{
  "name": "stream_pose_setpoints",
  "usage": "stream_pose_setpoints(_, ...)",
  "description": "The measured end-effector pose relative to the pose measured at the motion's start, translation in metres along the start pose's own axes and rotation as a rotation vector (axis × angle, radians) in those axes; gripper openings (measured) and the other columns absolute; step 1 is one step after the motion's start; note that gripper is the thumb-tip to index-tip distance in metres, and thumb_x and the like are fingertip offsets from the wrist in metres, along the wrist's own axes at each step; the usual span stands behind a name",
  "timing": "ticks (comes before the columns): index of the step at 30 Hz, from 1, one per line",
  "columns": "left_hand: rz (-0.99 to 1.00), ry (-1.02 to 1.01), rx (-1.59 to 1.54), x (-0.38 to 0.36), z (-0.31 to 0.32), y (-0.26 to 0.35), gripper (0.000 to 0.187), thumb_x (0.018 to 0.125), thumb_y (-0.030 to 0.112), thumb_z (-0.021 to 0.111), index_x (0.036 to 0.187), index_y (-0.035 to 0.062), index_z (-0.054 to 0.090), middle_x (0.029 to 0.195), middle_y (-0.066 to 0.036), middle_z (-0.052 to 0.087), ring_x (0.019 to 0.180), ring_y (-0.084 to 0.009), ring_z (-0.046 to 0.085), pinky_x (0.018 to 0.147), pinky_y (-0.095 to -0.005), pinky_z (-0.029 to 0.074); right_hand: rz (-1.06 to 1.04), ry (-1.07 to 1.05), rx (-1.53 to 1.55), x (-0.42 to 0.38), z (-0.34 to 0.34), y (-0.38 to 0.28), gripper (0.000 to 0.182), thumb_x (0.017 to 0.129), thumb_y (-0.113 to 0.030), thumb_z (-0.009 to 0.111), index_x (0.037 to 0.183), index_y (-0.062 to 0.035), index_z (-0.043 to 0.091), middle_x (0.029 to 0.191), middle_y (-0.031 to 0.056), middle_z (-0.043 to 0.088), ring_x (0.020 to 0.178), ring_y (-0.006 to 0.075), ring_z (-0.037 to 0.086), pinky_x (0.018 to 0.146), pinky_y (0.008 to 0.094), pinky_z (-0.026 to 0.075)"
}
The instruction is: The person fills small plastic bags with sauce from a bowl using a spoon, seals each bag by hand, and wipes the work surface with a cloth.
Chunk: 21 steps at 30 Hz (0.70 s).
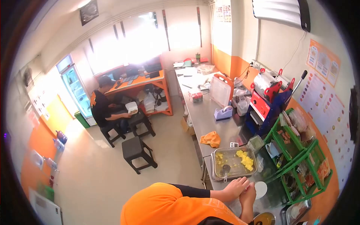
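My left hand (236, 188) reaches in from the left over the steel counter, its fingers bent and pressed against my right hand. My right hand (247, 197) is closed just beside it, fingers curled up. Whatever lies between the two hands is hidden. A white round disc (261, 190), perhaps a lid or the top of a cup, sits right next to my right hand. Beyond the hands stands a clear rectangular tray (214, 171) with a clump of yellow food (245, 160) on its right side. A scoop with a pale handle (226, 172) rests inside it.
Green baskets (300, 165) with packets stand on the right. Farther along are a small digital timer (234, 144), an orange cloth (210, 139), a tape dispenser (224, 113) and a blue-and-red machine (258, 108). A metal bowl (264, 218) is nearby. Another person (101, 105) sits across the room near black stools (138, 150).
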<state>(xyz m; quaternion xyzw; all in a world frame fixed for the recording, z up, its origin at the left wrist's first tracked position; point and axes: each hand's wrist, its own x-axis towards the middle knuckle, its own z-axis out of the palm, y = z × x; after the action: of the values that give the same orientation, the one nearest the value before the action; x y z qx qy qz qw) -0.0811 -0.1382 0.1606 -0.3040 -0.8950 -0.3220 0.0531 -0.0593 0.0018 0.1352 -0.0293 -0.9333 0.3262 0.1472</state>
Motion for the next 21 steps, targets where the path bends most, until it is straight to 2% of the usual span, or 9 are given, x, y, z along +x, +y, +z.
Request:
stream_pose_setpoints(1,-0.046,-0.079,-0.132,0.0,-0.004,0.0,0.045,0.077,0.01,0.066,0.118,0.0041,0.048,0.126,-0.018,0.052,0.121,-0.0374,0.053,0.097,-0.0473,0.044,0.069,-0.045,0.152,0.003,0.0,0.001,0.016,0.083,-0.003,0.062,0.09,-0.0035,0.048,0.073,0.0142,0.058,0.06,0.0271,0.059,0.058,0.0389,0.048)
stream_pose_setpoints(4,0.16,0.11,-0.007,-0.01,-0.025,0.005,0.054,0.079,0.016,0.07,0.127,0.0054,0.047,0.13,-0.016,0.052,0.125,-0.0376,0.052,0.108,-0.0518,0.036,0.167,-0.174,0.42,0.007,0.011,0.03,0.025,0.082,0.0,0.064,0.099,-0.0043,0.046,0.076,0.0112,0.058,0.061,0.0228,0.059,0.055,0.0373,0.048)
stream_pose_setpoints(6,0.305,0.063,0.047,-0.016,-0.034,0.003,0.06,0.08,0.021,0.073,0.131,0.006,0.046,0.132,-0.015,0.053,0.128,-0.0361,0.05,0.113,-0.0526,0.03,0.222,-0.331,0.519,0.005,0.009,0.047,0.032,0.084,0.002,0.065,0.106,-0.0054,0.044,0.078,0.0099,0.059,0.06,0.0196,0.059,0.052,0.0347,0.047)
stream_pose_setpoints(8,0.335,0.004,0.021,-0.017,-0.027,0.003,0.065,0.08,0.024,0.075,0.135,0.0064,0.044,0.132,-0.015,0.054,0.131,-0.0348,0.049,0.117,-0.0522,0.026,0.298,-0.55,0.602,0.004,-0.015,0.041,0.039,0.086,0.004,0.066,0.113,-0.0069,0.04,0.078,0.0092,0.06,0.058,0.0163,0.059,0.048,0.0306,0.046)
stream_pose_setpoints(10,0.249,-0.073,-0.088,-0.013,-0.009,0.004,0.07,0.079,0.027,0.077,0.137,0.0067,0.042,0.13,-0.016,0.055,0.133,-0.0338,0.049,0.119,-0.0506,0.024,0.391,-0.538,0.667,-0.004,-0.031,0.028,0.043,0.082,0.005,0.068,0.113,-0.0066,0.04,0.079,0.0097,0.061,0.057,0.0174,0.059,0.047,0.032,0.046)
stream_pose_setpoints(15,0.033,-0.246,-0.065,0.002,-0.005,0.003,0.049,0.078,0.027,0.075,0.118,0.0059,0.055,0.107,-0.016,0.064,0.111,-0.0372,0.061,0.104,-0.0516,0.036,0.357,-0.401,0.469,-0.011,-0.06,0.014,0.044,0.082,0.002,0.072,0.111,-0.0056,0.039,0.078,0.0101,0.06,0.061,0.0182,0.06,0.051,0.0352,0.047)
stream_pose_setpoints(16,-0.009,-0.278,-0.046,0.006,0.0,0.006,0.043,0.078,0.026,0.074,0.112,0.006,0.058,0.102,-0.016,0.065,0.105,-0.038,0.063,0.1,-0.0522,0.038,0.177,-0.225,0.413,-0.016,-0.042,0.041,0.041,0.083,0.0,0.073,0.109,-0.0054,0.041,0.076,0.0093,0.059,0.067,0.0187,0.061,0.056,0.0365,0.048)
stream_pose_setpoints(18,0.071,-0.076,-0.023,0.011,-0.005,0.013,0.031,0.077,0.024,0.072,0.099,0.0068,0.06,0.093,-0.015,0.065,0.094,-0.038,0.064,0.089,-0.0527,0.041,0.107,-0.031,0.349,-0.015,-0.061,0.012,0.035,0.08,-0.001,0.074,0.101,-0.0048,0.047,0.073,0.0082,0.055,0.064,0.0218,0.056,0.061,0.0373,0.047)
stream_pose_setpoints(21,0.104,-0.036,-0.05,0.023,-0.018,0.028,0.037,0.074,0.023,0.076,0.103,0.01,0.058,0.099,-0.009,0.064,0.1,-0.0297,0.062,0.091,-0.0487,0.037,-0.092,0.197,0.137,-0.017,-0.099,-0.018,0.024,0.074,-0.005,0.081,0.081,-0.0051,0.058,0.081,0.0104,0.059,0.077,0.0297,0.06,0.065,0.0376,0.048)
